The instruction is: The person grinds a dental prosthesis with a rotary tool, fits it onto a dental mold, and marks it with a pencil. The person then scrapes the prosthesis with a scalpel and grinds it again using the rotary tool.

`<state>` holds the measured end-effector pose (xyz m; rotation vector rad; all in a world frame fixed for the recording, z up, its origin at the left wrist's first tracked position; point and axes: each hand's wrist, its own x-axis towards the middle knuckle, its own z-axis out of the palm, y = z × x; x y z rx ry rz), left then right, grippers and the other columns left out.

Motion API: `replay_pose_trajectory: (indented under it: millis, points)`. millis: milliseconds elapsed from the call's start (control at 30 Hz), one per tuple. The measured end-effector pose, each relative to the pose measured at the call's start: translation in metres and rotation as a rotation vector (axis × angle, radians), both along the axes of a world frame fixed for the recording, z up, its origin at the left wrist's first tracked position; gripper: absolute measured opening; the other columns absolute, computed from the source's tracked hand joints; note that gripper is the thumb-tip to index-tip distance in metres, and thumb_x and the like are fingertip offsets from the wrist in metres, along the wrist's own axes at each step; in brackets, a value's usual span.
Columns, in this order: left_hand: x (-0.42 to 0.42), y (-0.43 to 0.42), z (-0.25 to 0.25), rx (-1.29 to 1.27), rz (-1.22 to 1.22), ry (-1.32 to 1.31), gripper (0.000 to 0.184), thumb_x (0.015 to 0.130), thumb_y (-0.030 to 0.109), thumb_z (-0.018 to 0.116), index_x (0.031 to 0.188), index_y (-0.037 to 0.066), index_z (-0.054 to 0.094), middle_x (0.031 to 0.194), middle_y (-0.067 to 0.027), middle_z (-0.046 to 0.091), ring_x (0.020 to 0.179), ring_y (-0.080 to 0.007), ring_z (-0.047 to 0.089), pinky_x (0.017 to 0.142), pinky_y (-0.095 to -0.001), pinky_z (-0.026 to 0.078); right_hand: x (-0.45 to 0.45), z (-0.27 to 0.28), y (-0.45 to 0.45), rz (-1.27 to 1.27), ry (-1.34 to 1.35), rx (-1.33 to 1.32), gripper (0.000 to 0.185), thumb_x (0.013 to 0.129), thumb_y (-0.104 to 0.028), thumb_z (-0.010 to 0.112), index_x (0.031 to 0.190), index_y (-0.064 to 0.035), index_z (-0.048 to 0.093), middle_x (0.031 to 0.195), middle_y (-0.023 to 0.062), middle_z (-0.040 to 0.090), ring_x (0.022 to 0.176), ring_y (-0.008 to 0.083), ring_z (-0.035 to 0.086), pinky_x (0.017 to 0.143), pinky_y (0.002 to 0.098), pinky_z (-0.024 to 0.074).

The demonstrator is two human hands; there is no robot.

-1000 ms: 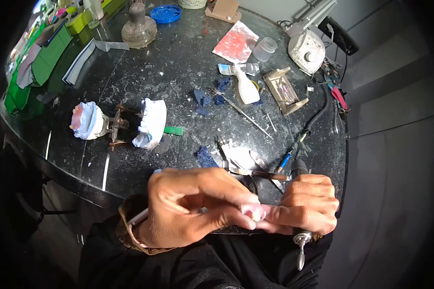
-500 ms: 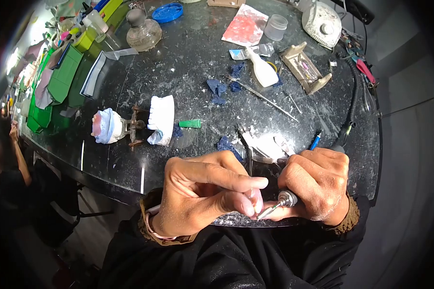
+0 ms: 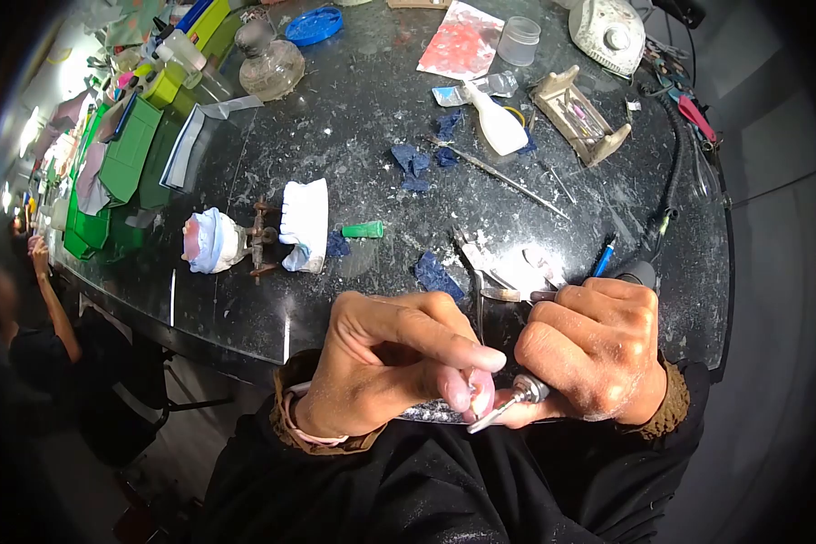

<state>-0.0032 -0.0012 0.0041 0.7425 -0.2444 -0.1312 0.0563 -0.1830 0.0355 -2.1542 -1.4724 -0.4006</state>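
Note:
My left hand [image 3: 385, 363] pinches a small pink and whitish dental piece [image 3: 482, 392] between thumb and fingers, and these cover most of it. Wrapped around a rotary handpiece [image 3: 530, 388], my right hand [image 3: 598, 349] is close beside it. The handpiece's slim metal bur [image 3: 491, 417] points down and left, next to the lower end of the piece; contact cannot be made out. Beyond my hands, pliers [image 3: 471, 263] lie on the dusty black bench [image 3: 354, 118]. White dust coats my right hand.
To the left lie a plaster model with pink and bluish parts [image 3: 213, 241] and a white plaster cast [image 3: 306, 222]. A green cap [image 3: 363, 229], white bottle [image 3: 496, 122], metal tool [image 3: 508, 181] and glass burner [image 3: 270, 68] are farther back. Another person's arm [image 3: 56, 308] shows far left.
The bench has shifted slightly rightward in view. The bur tip sits a little lower and farther left, and more of the pink piece shows between my fingers. Both grips are kept.

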Motion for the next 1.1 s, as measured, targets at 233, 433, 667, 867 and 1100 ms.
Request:
replay_pose_trajectory:
  millis: [233,433,667,867,1100]
  points:
    - [0.0000,-0.0005,-0.0010,-0.054,-0.111,0.078,0.020,0.073,-0.004,0.070,0.093,-0.003,0.068,0.076,-0.0080,0.062,0.068,-0.0102,0.059,0.062,-0.0206,0.048,-0.0022,-0.0012,0.0009,-0.070,-0.044,0.026,0.046,0.061,-0.049,0.068,0.055,-0.0138,0.038,0.051,-0.0028,0.034,0.040,0.0091,0.041,0.037,0.0238,0.0297]
    - [-0.0023,-0.0006,-0.0010,-0.085,-0.160,0.113,0.020,0.073,-0.003,0.070,0.092,-0.004,0.068,0.076,-0.0074,0.061,0.067,-0.0093,0.056,0.063,-0.0208,0.046,-0.0009,-0.0043,-0.0017,-0.012,-0.107,0.038,0.046,0.064,-0.049,0.066,0.055,-0.0141,0.037,0.050,-0.0032,0.032,0.039,0.0082,0.039,0.036,0.0231,0.0279]
    - [-0.0032,-0.0017,0.0004,-0.127,-0.203,0.136,0.018,0.074,0.003,0.071,0.091,-0.003,0.069,0.076,-0.0066,0.061,0.067,-0.0090,0.055,0.063,-0.0210,0.044,-0.0027,-0.0004,-0.0014,-0.012,-0.096,0.038,0.046,0.060,-0.048,0.069,0.055,-0.0130,0.040,0.050,-0.0023,0.033,0.039,0.0094,0.039,0.036,0.0237,0.0275]
    - [-0.0039,-0.0030,-0.0015,-0.134,-0.221,0.152,0.017,0.075,0.007,0.071,0.089,-0.002,0.069,0.076,-0.0068,0.061,0.068,-0.0093,0.056,0.063,-0.0210,0.044,-0.0028,0.0025,-0.0009,-0.026,-0.063,0.045,0.045,0.056,-0.046,0.071,0.054,-0.0118,0.042,0.049,-0.0019,0.034,0.039,0.0104,0.040,0.036,0.0245,0.0262]
    - [-0.0036,-0.0020,-0.0024,-0.139,-0.247,0.144,0.014,0.076,0.007,0.071,0.087,-0.002,0.069,0.077,-0.0074,0.062,0.068,-0.0100,0.057,0.064,-0.0220,0.044,-0.0015,0.0020,-0.0033,-0.017,-0.141,0.030,0.038,0.062,-0.043,0.065,0.057,-0.0133,0.043,0.051,-0.0029,0.034,0.040,0.0090,0.040,0.036,0.0236,0.0289]
